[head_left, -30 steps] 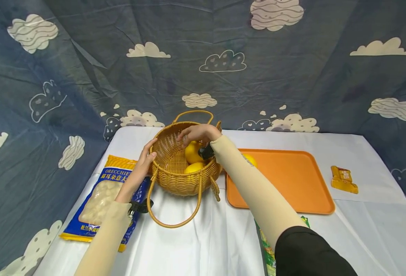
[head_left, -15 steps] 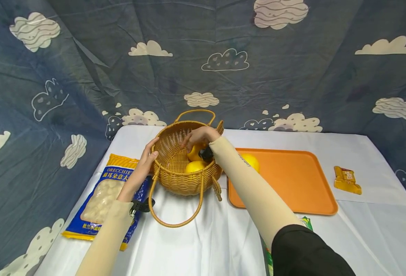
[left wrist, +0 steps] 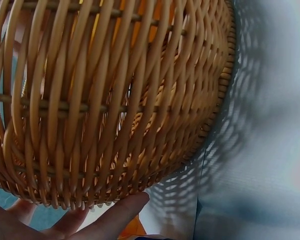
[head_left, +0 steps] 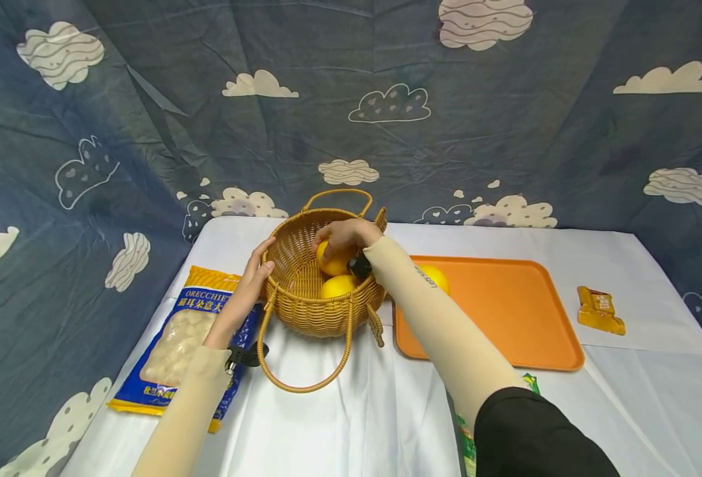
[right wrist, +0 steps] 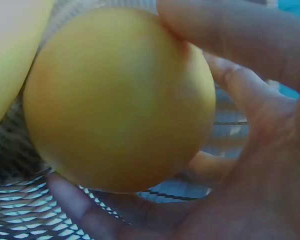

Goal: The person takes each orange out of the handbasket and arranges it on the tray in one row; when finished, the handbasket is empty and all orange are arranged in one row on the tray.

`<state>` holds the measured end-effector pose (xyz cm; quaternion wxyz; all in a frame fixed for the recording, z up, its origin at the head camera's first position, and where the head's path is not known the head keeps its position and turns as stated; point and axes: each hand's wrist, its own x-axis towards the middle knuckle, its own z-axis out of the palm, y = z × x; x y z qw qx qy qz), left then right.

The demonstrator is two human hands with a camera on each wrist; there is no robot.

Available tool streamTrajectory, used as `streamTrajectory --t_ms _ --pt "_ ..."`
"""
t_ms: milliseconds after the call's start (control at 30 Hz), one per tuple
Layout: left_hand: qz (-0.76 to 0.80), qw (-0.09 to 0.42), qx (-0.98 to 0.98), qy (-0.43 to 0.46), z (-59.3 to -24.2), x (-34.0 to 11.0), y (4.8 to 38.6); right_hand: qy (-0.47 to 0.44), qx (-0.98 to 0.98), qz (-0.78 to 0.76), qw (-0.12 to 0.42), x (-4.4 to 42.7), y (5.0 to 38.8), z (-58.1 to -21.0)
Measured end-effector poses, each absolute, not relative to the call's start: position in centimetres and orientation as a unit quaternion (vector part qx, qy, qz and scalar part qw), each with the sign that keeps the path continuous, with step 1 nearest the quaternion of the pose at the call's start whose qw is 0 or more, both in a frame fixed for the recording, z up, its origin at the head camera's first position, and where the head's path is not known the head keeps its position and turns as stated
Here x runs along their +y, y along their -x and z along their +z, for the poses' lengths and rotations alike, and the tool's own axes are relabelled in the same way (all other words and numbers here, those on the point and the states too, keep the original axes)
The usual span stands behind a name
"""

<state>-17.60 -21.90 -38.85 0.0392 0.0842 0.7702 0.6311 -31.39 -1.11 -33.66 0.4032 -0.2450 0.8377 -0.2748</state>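
A tan wicker basket [head_left: 311, 318] with two looped handles stands on the white cloth. Inside it are two yellow lemons. My right hand [head_left: 351, 233] reaches in from above and curls its fingers and thumb round the upper lemon [head_left: 330, 262]. In the right wrist view this held lemon [right wrist: 120, 100] fills the middle, fingers on its far side and underneath. The other lemon [head_left: 339, 287] lies close beside it, nearer the front rim. Against the basket's left side lies my left hand [head_left: 242, 297], fingers stretched along the outside of the weave [left wrist: 110, 100] and thumb by the rim.
Under the left wrist lies a blue-and-yellow pasta bag [head_left: 174, 348]. To the right is an orange tray [head_left: 494, 311] with a lemon [head_left: 437, 278] at its left end, partly behind the sleeve. A small yellow packet [head_left: 600, 311] lies farther right. A green package [head_left: 465, 440] shows below the right forearm.
My right hand's fingers have come down over the upper lemon and closed round it. That lemon sits slightly farther left than before. The left hand and the basket have stayed in place.
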Motion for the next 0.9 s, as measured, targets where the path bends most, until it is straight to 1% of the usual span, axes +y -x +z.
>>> streamTrajectory --t_ms 133,233,367,467,567,733,900 --pt "0.629 0.042 0.772 -0.083 -38.7 -21.8 17.5 0.285 0.833 -0.302 0.365 -0.3 31.2 -32.0" --pt "0.627 0.045 0.773 -0.083 -38.9 -21.9 17.6 0.335 0.820 -0.323 0.334 0.6 30.9 -30.7" --pt "0.630 0.041 0.771 -0.085 -39.9 -22.3 18.1 0.355 0.792 -0.371 0.331 2.4 30.4 -29.3" --pt "0.628 0.034 0.773 -0.084 -41.0 -22.8 18.7 0.342 0.778 -0.403 0.340 4.3 30.2 -28.8" --pt "0.623 0.028 0.777 -0.086 -41.7 -23.0 19.0 0.331 0.778 -0.421 0.329 6.5 30.2 -28.8" --pt "0.619 0.027 0.780 -0.091 -41.8 -22.9 19.0 0.299 0.779 -0.457 0.307 10.4 30.0 -29.4" --pt "0.618 0.030 0.781 -0.089 -41.7 -22.9 19.1 0.277 0.773 -0.487 0.298 14.5 29.7 -30.4"
